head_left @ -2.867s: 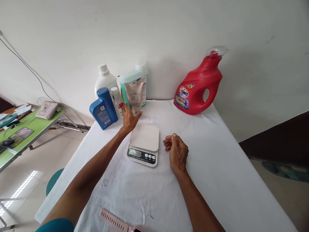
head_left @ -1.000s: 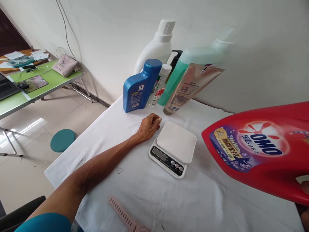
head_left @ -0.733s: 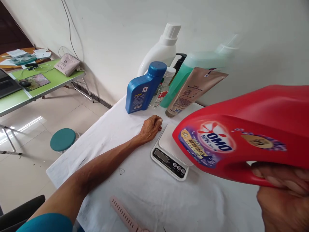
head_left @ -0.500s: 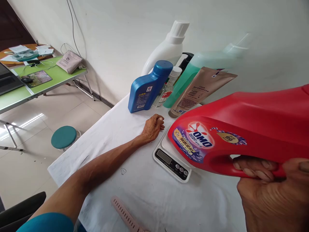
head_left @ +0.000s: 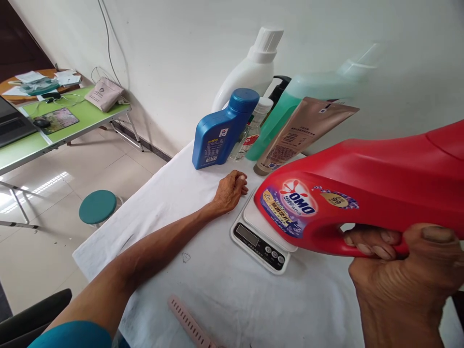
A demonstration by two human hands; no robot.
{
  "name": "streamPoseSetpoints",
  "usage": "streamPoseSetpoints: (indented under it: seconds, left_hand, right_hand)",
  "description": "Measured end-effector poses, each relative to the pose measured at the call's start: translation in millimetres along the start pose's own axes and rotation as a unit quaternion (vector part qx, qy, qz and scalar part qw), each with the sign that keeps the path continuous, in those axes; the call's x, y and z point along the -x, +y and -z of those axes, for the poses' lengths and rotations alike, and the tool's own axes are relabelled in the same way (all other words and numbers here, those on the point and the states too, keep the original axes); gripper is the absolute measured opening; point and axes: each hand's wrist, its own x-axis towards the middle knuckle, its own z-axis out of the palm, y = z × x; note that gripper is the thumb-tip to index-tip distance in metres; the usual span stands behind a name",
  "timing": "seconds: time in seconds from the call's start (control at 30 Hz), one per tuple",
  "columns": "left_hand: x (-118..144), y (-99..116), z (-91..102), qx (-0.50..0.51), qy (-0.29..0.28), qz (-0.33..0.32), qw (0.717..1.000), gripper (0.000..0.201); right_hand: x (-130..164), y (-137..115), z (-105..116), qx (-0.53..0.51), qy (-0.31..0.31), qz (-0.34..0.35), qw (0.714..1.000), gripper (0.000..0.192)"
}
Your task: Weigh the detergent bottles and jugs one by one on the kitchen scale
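Note:
My right hand (head_left: 404, 263) is closed round the handle of a big red OMO laundry detergent bottle (head_left: 348, 188). The bottle is tilted, its base over the plate of a small white kitchen scale (head_left: 259, 246); whether they touch I cannot tell. The scale's display looks blank. My left hand (head_left: 231, 192) rests on the white cloth beside the scale, fingers curled in, with nothing visible in them. Just beyond it stand a blue bottle (head_left: 223, 128), a clear bottle (head_left: 250, 130) with a white cap and a brownish-pink squeeze tube (head_left: 290, 140).
Behind these, against the wall, are a white jug (head_left: 246, 75), a black pump top (head_left: 278, 92) and a green bottle (head_left: 300, 92). A pink watch strap (head_left: 188, 319) lies near the front edge. A teal stool (head_left: 97, 207) and a green table (head_left: 72, 123) stand to the left.
My right hand and the red bottle have shifted slightly left and up in the view, the bottle still tilted over the scale. My left hand has stayed in place.

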Motion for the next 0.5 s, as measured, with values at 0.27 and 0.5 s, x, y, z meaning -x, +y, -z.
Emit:
streamPoseSetpoints:
  seconds: [0.27, 0.5]
  left_hand:
    - [1, 2, 1.2, -0.003, -0.003, 0.003, 1.000, 0.018]
    - [2, 8, 0.7, 0.004, 0.000, 0.012, 1.000, 0.015]
  right_hand:
    - [1, 1, 4, 0.003, -0.029, 0.012, 1.000, 0.054]
    - [0, 18, 27, 0.099, -0.046, 0.126, 0.986, 0.047]
